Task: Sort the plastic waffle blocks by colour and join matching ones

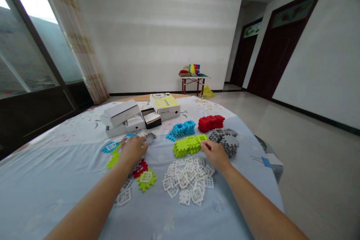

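My left hand [133, 150] is over loose interlocking plastic tiles on the left, its fingers apart and bent down. Around it lie a blue tile [108, 147], a green tile [113, 159] and a red tile [140, 168]. Nearer me is another green tile [146, 185] with a white lattice piece on it. My right hand [216, 153] has its fingertips pinched together at the right end of a green tile row [185, 146]; whatever is between them is hidden. Grey tiles [226, 140] are stacked just behind that hand. White lattice window pieces [188, 178] form a heap between my arms.
Blue tiles [181, 129] and red tiles [210, 123] stand in rows farther back. White boxes [120, 112], a black open box [151, 118] and a yellow-and-white box [165, 105] occupy the far left. A grey stool [277, 167] is beside the table's right edge.
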{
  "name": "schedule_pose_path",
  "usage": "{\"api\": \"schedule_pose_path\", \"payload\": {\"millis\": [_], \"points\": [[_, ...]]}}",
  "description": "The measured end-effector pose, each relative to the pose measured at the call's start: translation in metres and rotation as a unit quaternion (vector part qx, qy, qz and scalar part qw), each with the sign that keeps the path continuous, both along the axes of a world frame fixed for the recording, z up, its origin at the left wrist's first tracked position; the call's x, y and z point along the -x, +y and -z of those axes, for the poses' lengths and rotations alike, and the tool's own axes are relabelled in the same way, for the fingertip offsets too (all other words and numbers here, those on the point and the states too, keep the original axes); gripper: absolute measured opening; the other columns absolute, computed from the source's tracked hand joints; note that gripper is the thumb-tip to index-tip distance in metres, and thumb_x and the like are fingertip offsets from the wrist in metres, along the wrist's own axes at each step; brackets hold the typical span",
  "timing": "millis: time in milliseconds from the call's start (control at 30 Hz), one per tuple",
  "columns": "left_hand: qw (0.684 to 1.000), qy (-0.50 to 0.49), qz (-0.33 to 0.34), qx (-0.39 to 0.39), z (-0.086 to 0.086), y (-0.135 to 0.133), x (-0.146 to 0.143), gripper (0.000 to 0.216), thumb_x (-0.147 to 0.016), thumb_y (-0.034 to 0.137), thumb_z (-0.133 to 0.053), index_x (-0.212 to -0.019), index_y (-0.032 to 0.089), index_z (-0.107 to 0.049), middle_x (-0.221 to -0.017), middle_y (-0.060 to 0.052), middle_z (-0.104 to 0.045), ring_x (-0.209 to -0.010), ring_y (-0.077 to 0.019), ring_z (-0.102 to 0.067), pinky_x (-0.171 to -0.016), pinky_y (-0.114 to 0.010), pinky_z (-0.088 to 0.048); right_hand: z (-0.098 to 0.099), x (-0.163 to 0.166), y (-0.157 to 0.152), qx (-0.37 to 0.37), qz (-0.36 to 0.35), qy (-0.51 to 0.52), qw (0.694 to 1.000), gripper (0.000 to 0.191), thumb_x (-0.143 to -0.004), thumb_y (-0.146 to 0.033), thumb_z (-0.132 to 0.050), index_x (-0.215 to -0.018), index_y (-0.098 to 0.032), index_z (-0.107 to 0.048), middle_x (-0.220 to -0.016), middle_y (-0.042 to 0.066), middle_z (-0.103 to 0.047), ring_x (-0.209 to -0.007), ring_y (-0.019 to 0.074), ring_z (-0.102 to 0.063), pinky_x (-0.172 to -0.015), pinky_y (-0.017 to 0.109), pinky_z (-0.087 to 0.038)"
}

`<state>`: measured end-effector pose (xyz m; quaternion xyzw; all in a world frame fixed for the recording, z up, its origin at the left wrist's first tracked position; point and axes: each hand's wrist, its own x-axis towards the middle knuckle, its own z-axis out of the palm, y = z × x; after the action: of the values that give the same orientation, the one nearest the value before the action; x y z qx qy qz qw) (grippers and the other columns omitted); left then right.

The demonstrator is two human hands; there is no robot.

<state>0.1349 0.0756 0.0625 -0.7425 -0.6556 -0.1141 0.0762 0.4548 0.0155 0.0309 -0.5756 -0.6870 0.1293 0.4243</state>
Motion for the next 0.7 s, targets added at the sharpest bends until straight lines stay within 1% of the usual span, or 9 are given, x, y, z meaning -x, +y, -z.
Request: {"api": "schedule_pose_path", "payload": {"millis": [100,200,267,333,433,533,600,633,700], "points": [[0.999,0.016,0.006,0.027,0.003,0.015,-0.007,0.033,-0.073,0.037,-0.043,-0.094,0.025,-0.065,-0.103,-0.009,-0.063,-0.105,-0.0293,-0.05,-0.097,-0.052,-0.021,0.001,0.003,-0.005,-0.003,0.004,0.011,1.0,0.027,-0.083,-0.031,-0.041,-0.078,-0.017,-0.064,-0.069,0.002,-0.065,-0.065,0.0134,-0.058,-0.061,0.022,-0.039],[0.999,0.03,0.001,0.043,0.007,0.025,-0.007,0.028,-0.071,0.034,-0.046,-0.086,0.027,-0.067,-0.101,-0.009,-0.063,-0.103,-0.0309,-0.05,-0.095,-0.053,-0.023,0.003,0.007,-0.007,-0.004,-0.013,0.003,1.0,0.025,-0.083,-0.03,-0.042,-0.076,-0.017,-0.064,-0.067,0.002,-0.064,-0.064,0.0127,-0.057,-0.061,0.021,-0.039],[0.999,0.026,0.007,0.039,0.006,0.028,-0.006,0.027,-0.071,0.033,-0.045,-0.084,0.026,-0.068,-0.101,-0.008,-0.064,-0.103,-0.0305,-0.051,-0.094,-0.051,-0.026,0.003,0.008,-0.009,-0.005,-0.023,-0.003,1.0,0.025,-0.083,-0.029,-0.043,-0.076,-0.017,-0.064,-0.067,0.001,-0.064,-0.063,0.0122,-0.057,-0.061,0.021,-0.039],[0.999,0.006,0.02,0.027,0.002,0.029,-0.005,0.03,-0.072,0.035,-0.043,-0.085,0.025,-0.068,-0.101,-0.008,-0.064,-0.103,-0.0291,-0.051,-0.094,-0.045,-0.029,0.003,0.008,-0.011,0.001,-0.032,-0.008,0.999,0.025,-0.083,-0.028,-0.043,-0.077,-0.017,-0.064,-0.068,0.001,-0.064,-0.064,0.0119,-0.057,-0.062,0.021,-0.039],[0.998,-0.062,0.028,0.018,-0.008,0.027,-0.007,0.036,-0.075,0.04,-0.04,-0.09,0.022,-0.067,-0.099,-0.008,-0.066,-0.099,-0.0267,-0.054,-0.089,-0.037,-0.036,0.001,0.007,-0.013,0.016,-0.041,-0.015,0.999,0.025,-0.084,-0.028,-0.043,-0.079,-0.017,-0.065,-0.068,0.001,-0.065,-0.064,0.0116,-0.057,-0.062,0.02,-0.039],[0.981,-0.178,0.038,0.067,-0.014,0.024,-0.012,0.041,-0.074,0.046,-0.038,-0.093,0.021,-0.065,-0.088,-0.004,-0.069,-0.087,-0.0229,-0.059,-0.078,-0.032,-0.042,0.001,0.006,-0.012,0.023,-0.043,-0.013,0.999,0.025,-0.084,-0.029,-0.044,-0.08,-0.017,-0.065,-0.069,0.001,-0.065,-0.064,0.0116,-0.057,-0.061,0.021,-0.039],[0.962,-0.239,0.056,0.117,-0.013,0.023,-0.016,0.042,-0.072,0.047,-0.04,-0.089,0.018,-0.065,-0.08,-0.002,-0.069,-0.079,-0.0206,-0.06,-0.072,-0.029,-0.044,0.001,0.005,-0.011,0.027,-0.046,-0.009,0.999,0.024,-0.083,-0.029,-0.044,-0.08,-0.017,-0.065,-0.069,0.001,-0.065,-0.064,0.0117,-0.057,-0.061,0.021,-0.039],[0.957,-0.247,0.062,0.139,-0.011,0.023,-0.018,0.041,-0.071,0.047,-0.041,-0.086,0.018,-0.066,-0.077,-0.002,-0.069,-0.076,-0.0202,-0.06,-0.07,-0.028,-0.044,0.002,0.004,-0.01,0.028,-0.048,-0.008,0.998,0.024,-0.083,-0.029,-0.045,-0.081,-0.017,-0.065,-0.069,0.001,-0.065,-0.064,0.0118,-0.057,-0.061,0.021,-0.039],[0.961,-0.214,0.051,0.168,-0.005,0.022,-0.02,0.038,-0.07,0.046,-0.043,-0.082,0.018,-0.067,-0.076,-0.002,-0.068,-0.076,-0.0211,-0.06,-0.069,-0.029,-0.043,0.002,0.004,-0.01,0.029,-0.052,-0.004,0.998,0.024,-0.082,-0.029,-0.045,-0.081,-0.017,-0.065,-0.069,0.001,-0.066,-0.064,0.012,-0.057,-0.061,0.021,-0.039]]}}
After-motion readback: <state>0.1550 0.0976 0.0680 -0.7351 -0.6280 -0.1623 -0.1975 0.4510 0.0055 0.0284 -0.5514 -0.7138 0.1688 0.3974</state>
